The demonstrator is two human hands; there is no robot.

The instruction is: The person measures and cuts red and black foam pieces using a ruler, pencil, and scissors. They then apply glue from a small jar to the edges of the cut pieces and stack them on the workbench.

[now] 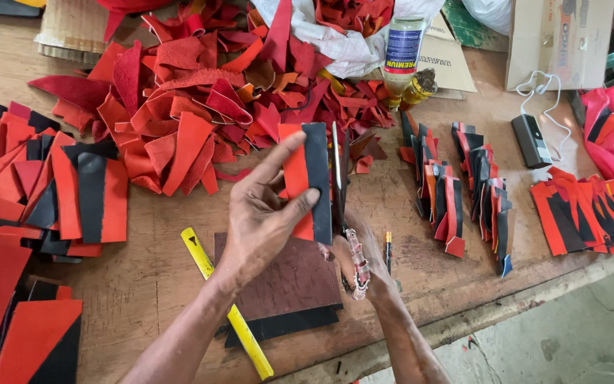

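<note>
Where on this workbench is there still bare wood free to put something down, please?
Bare table shows between the left stacks of red-and-black pieces and the yellow ruler, and around the black charger. A narrower strip lies between the scissors in the right hand and the cut rows. The scrap heap crowds the back.

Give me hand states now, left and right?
Left hand: closed on a flat red-and-black leather piece.
Right hand: closed on metal scissors with wrapped handles, blades against that piece.
</note>
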